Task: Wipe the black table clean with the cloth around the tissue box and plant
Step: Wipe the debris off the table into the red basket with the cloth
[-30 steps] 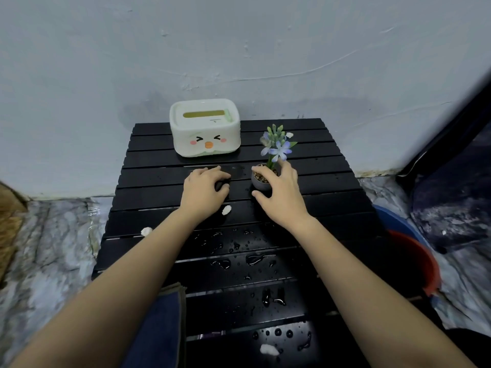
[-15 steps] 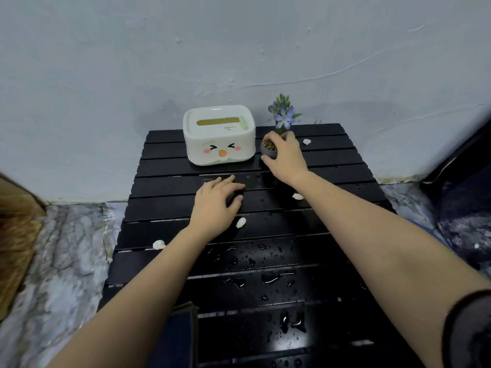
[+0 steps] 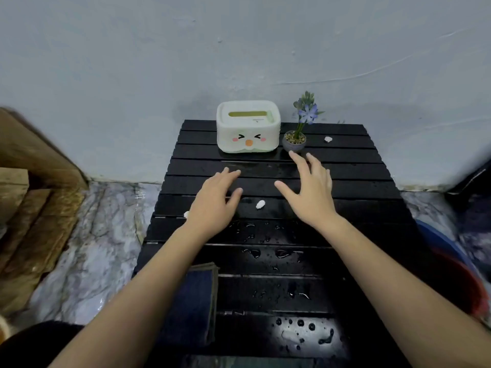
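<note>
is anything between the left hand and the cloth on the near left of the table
Nothing visible blocks it. The left hand is open over the mid slats, and the folded cloth lies nearer the body, under that forearm, so the hand only needs to draw back.

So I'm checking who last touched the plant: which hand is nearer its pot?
Right. The right hand has fingertips just in front of the pot; the left hand lies farther left.

Both hands hover empty over the wet black table (image 3: 345,187): left hand (image 3: 215,200) flat, right hand (image 3: 310,192) spread just short of the plant (image 3: 295,140), which stands beside the tissue box (image 3: 248,128). A folded cloth (image 3: 191,301) lies at the near left.
</note>
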Available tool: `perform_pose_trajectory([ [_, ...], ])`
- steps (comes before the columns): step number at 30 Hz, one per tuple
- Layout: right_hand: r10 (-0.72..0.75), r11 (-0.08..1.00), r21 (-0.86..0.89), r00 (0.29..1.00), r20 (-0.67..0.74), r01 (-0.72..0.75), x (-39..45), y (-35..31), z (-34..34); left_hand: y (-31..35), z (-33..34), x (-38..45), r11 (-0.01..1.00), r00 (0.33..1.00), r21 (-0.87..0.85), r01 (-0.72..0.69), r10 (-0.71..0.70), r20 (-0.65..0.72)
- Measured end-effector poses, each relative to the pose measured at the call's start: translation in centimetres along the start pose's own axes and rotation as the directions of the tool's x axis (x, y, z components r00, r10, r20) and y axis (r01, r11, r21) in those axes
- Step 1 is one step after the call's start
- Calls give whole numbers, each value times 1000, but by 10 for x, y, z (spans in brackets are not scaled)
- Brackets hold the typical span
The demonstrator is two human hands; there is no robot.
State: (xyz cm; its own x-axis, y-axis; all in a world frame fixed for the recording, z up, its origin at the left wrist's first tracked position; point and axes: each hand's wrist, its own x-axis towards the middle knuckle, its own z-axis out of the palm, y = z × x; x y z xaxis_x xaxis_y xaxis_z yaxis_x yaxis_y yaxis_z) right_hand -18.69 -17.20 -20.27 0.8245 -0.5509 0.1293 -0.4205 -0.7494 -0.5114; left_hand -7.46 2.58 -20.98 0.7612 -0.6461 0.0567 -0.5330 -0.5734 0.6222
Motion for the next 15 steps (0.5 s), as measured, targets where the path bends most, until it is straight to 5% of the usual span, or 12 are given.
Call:
perform_pose_trajectory([
  [9,58,998,1,977,206,-59,-170,1,-15,11,-7,-181,851,882,232,471,-452,-131],
  [15,80,991,-128,957,279,-46,-239,23,-31,7,27,-231,806,887,376,458,-388,-250],
])
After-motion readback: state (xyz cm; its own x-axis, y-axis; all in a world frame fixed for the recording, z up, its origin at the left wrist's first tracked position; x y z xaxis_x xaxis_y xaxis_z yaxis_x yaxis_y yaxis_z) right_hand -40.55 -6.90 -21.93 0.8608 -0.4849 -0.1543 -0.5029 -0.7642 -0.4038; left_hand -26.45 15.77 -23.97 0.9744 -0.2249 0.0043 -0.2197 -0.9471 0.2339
